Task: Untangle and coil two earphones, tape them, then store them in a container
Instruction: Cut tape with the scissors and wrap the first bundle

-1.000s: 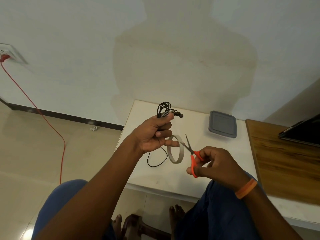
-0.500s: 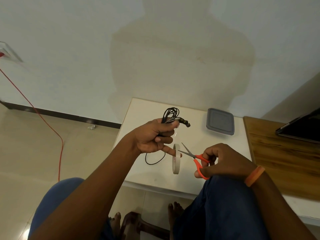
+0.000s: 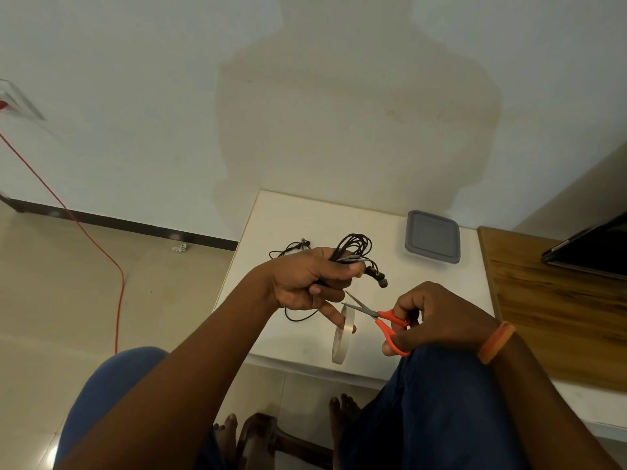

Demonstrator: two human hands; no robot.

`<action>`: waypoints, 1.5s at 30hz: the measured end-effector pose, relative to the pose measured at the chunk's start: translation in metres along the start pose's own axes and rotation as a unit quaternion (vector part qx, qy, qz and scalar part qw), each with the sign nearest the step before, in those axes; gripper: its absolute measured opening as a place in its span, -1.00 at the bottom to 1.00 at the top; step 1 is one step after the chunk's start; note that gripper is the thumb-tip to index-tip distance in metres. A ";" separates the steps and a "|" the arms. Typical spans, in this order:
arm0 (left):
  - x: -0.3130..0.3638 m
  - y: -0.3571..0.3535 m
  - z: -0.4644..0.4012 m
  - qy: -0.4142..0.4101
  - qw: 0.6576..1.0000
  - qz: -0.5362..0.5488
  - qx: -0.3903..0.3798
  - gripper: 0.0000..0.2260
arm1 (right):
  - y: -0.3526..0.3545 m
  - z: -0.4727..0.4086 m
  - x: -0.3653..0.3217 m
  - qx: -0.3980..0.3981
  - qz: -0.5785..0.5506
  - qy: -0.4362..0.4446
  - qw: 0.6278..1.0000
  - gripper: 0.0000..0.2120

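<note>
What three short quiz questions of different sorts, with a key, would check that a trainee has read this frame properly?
1. True or false: the grey container has its lid off.
2. Which hand holds the scissors?
   A. left
   B. right
   C. neither
3. Fill in: the tape roll hangs on a finger of the ____ hand.

Key:
1. False; the lid is on.
2. B; the right hand grips the orange handles, blades open.
3. Left; the left hand also grips the coiled earphone.
</note>
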State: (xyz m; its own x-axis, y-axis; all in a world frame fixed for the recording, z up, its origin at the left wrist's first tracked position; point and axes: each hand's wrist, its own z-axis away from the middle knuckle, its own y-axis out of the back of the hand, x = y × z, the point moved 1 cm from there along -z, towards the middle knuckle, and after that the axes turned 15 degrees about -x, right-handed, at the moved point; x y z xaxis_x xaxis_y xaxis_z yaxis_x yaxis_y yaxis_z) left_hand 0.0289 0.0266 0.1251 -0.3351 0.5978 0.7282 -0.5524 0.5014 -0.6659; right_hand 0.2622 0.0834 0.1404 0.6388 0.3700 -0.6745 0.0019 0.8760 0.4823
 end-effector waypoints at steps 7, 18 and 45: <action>0.000 -0.003 -0.001 0.008 1.000 0.005 -0.004 -0.92 | -0.001 0.000 0.003 -0.015 -0.005 0.002 1.000 -0.66; -0.001 -0.004 -0.001 0.008 1.000 0.000 0.004 -0.93 | 0.001 0.001 0.004 -0.021 -0.038 0.023 0.999 -0.81; 0.001 0.001 0.000 -0.010 0.997 0.021 0.070 -0.92 | 0.004 0.004 0.009 0.004 -0.064 -0.010 0.998 -0.82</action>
State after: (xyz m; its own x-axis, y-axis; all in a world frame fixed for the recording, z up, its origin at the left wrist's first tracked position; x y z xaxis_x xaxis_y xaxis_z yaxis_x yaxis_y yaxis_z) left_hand 0.0281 0.0274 0.1252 -0.3741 0.6036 0.7041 -0.6389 0.3825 -0.6674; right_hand 0.2712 0.0886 0.1386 0.6475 0.2483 -0.7205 0.0911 0.9134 0.3966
